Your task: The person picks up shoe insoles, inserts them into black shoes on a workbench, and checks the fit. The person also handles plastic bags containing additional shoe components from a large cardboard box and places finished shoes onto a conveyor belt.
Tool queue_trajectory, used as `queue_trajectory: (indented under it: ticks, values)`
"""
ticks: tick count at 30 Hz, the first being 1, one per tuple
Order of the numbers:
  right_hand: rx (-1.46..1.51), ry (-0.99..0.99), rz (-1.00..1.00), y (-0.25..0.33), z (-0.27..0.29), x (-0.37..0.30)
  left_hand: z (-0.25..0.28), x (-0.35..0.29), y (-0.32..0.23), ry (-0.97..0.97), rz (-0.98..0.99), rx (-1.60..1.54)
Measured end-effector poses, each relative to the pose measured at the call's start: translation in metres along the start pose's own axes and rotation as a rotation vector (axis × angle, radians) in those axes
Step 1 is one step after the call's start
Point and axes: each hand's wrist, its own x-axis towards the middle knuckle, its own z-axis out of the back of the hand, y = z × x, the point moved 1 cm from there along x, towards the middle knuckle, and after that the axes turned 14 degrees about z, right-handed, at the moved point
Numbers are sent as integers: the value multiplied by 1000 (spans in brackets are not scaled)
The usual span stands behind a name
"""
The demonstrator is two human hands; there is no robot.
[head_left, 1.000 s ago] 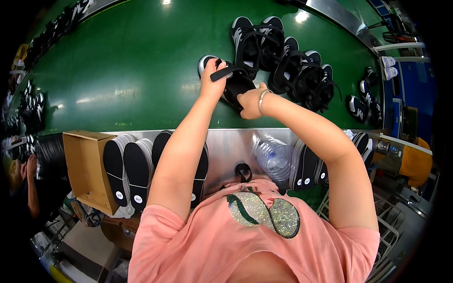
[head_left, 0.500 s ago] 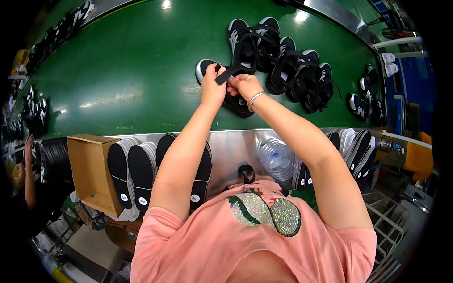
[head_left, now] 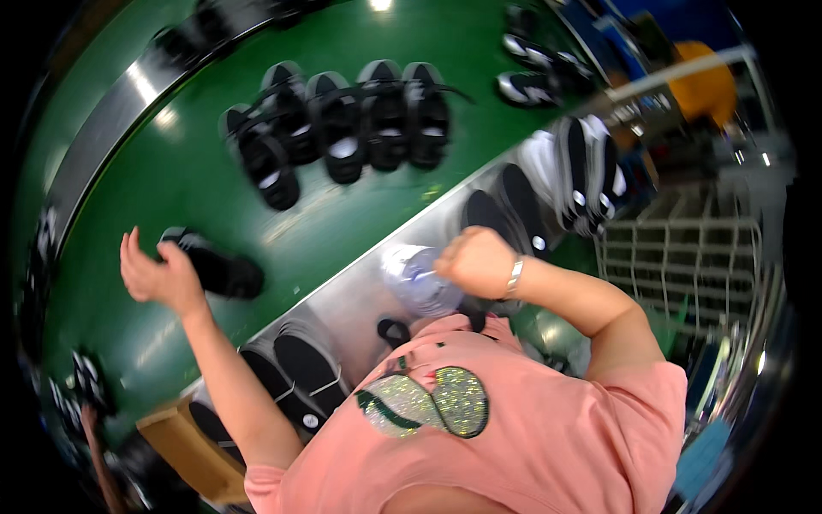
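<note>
My left hand (head_left: pixel 157 274) is raised over the green belt with its fingers apart, holding nothing. Just right of it lies a single black shoe (head_left: pixel 224 267). My right hand (head_left: pixel 481 264), with a silver bracelet at the wrist, is curled closed beside a round clear plastic thing (head_left: pixel 409 281) on the metal ledge. What is inside its fingers, if anything, is hidden. Farther off, several black shoes (head_left: pixel 341 128) with grey toes stand in a row on the belt, and a dark lace or strap sticks out from the rightmost one.
Bundled black insoles (head_left: pixel 308 364) stand along the metal ledge (head_left: pixel 351 300), with more insole stacks (head_left: pixel 578 167) at the right. An open cardboard box (head_left: pixel 193 445) is at the lower left. A wire rack (head_left: pixel 676 265) stands at the right. More shoes (head_left: pixel 535 73) lie at the far right.
My hands were together at one shoe, on a black strap; now they are apart. The left is open beside that shoe, the right drawn back to the ledge. The whole view has turned.
</note>
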Motion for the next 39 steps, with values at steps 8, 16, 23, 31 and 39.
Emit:
queue_trajectory:
  ticks: [8,16,23,31,39]
  values:
    - [187,-242,-395,-25,24,-42,-72,-81,-72,949,-265,-196]
    - [-149,-482,-1704,-201,-46,-287,-13,-114,-99,1009,60,-445]
    - [90,-425,-1500,-227,-83,-358,-43,-79,-91,922,68,-191]
    - [1048,-1140,-956,-128,54,-155,-46,-94,-74,750,296,-367]
    - [1337,68,-517,-63,26,109,-42,-95,-77,1268,704,-643]
